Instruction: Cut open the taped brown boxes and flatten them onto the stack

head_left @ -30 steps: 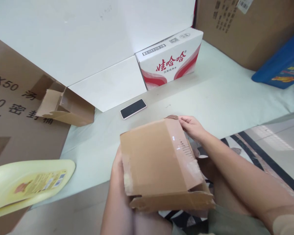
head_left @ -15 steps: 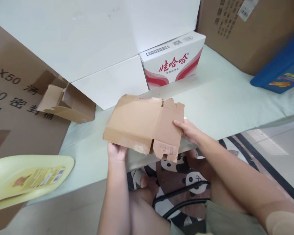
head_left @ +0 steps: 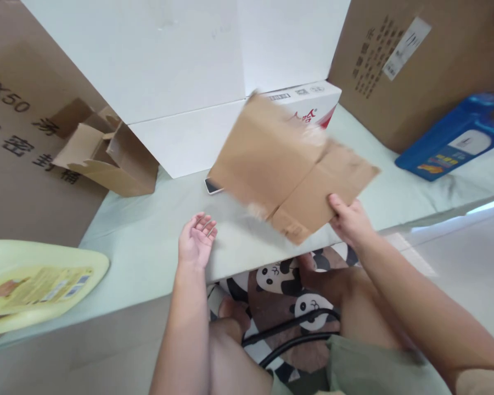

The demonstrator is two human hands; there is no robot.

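A flattened brown cardboard box (head_left: 271, 159) hangs tilted above the green-covered surface, blurred by motion. My right hand (head_left: 349, 219) grips its lower right edge, thumb on the near face and the other fingers mostly hidden behind. My left hand (head_left: 197, 238) is apart from the cardboard, palm up with loosely curled fingers and nothing in it. Part of a dark-screened phone-like object (head_left: 213, 186) shows on the cloth below the cardboard's left corner. Behind the cardboard, a white box with red print (head_left: 327, 99) is partly covered.
Large white boxes (head_left: 148, 66) stand at the back. A small open carton (head_left: 123, 159) sits left, beside a big brown carton (head_left: 16, 181). A pale yellow bottle (head_left: 45, 280) lies near left; a blue bottle (head_left: 448, 137) lies right. The cloth-covered surface (head_left: 144, 247) ends above my knees.
My left hand has let go of the cardboard. My right hand has swung it up and to the right, uncovering part of the phone-like object. The view has shifted slightly.
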